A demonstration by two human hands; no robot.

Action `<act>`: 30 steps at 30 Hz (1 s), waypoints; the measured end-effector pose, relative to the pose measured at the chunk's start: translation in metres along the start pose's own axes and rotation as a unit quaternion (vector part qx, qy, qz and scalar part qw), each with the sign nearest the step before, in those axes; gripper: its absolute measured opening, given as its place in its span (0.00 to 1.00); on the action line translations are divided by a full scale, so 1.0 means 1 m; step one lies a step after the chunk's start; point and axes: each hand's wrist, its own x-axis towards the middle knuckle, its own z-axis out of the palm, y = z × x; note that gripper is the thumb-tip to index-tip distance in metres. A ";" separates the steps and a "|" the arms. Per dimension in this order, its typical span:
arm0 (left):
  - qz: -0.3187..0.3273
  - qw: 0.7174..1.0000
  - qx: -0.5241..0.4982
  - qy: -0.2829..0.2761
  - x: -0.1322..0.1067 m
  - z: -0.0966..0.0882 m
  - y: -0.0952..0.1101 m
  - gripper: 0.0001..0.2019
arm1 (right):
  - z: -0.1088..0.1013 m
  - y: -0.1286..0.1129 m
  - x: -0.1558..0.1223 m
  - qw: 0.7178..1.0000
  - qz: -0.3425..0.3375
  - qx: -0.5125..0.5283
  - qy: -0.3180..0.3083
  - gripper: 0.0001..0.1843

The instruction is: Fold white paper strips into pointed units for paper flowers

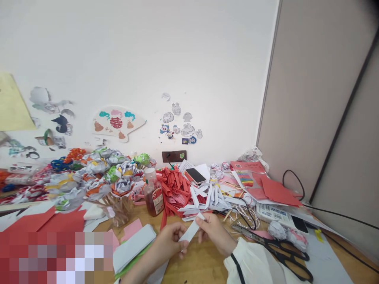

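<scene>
Both my hands pinch a small folded white paper strip (190, 231) just above the wooden desk (204, 260). My left hand (168, 241) grips its lower end, fingers closed. My right hand (213, 232), in a white sleeve, holds its upper end between thumb and fingers. Just beyond lies a pile of folded white paper pieces (207, 199) on top of a heap of folded red paper pieces (174, 187).
A sauce bottle (153, 193) stands left of the red heap, next to a cup of paper flowers (97, 175). A phone (195, 175) lies behind. Black scissors (281, 252), cables and red sheets (275, 189) are to the right. White paper stack (134, 246) at left.
</scene>
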 end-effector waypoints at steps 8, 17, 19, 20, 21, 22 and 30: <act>-0.033 0.999 0.022 0.014 -0.004 -0.001 0.005 0.18 | -0.010 0.000 0.004 1.000 -0.017 -0.010 -0.015 0.21; -0.029 0.999 0.004 -0.025 -0.011 -0.005 0.017 0.18 | -0.010 -0.004 0.004 0.999 -0.032 -0.018 -0.038 0.22; -0.029 0.999 0.005 -0.044 -0.012 -0.010 0.016 0.18 | -0.013 -0.005 0.006 0.998 -0.052 -0.035 -0.018 0.21; -0.031 0.998 0.006 -0.053 -0.011 -0.013 0.014 0.18 | -0.016 -0.005 0.006 0.997 -0.065 -0.039 -0.002 0.21; -0.037 0.997 0.006 -0.060 -0.010 -0.017 0.012 0.19 | -0.019 -0.006 0.007 0.996 -0.077 -0.037 0.014 0.21; -0.040 0.998 0.006 -0.052 -0.008 -0.021 0.009 0.19 | -0.021 -0.007 0.007 0.995 -0.086 -0.033 0.026 0.21; -0.028 0.996 -0.069 -0.042 -0.013 -0.005 0.021 0.21 | -0.008 -0.016 -0.004 0.993 -0.076 -0.043 -0.076 0.19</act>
